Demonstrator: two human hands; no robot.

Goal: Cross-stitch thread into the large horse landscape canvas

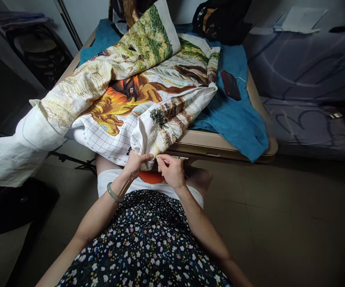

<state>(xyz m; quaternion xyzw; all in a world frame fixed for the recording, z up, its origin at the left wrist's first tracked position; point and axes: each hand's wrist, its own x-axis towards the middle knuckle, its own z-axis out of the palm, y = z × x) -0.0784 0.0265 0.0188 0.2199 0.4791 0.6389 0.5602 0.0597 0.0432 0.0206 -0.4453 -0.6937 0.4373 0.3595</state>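
A large cross-stitch canvas [112, 137] spreads over the table and hangs down to my lap, its stitched and grid-printed parts showing. Its left side is rolled and folded over, and its near right corner is bunched up. My left hand [136, 162] grips that bunched edge, thumb on top and fingers underneath. Close beside it, my right hand [172, 169] is closed in a pinch at the canvas edge. What sits between those fingertips is too small to make out.
Under the canvas a blue cloth [235, 127] covers the beige-edged table [196, 139]. A dark red phone-like object [231, 85] lies on the cloth at the right. Behind it sits a black bag [220, 22]. A grey padded seat [298, 87] stands further right.
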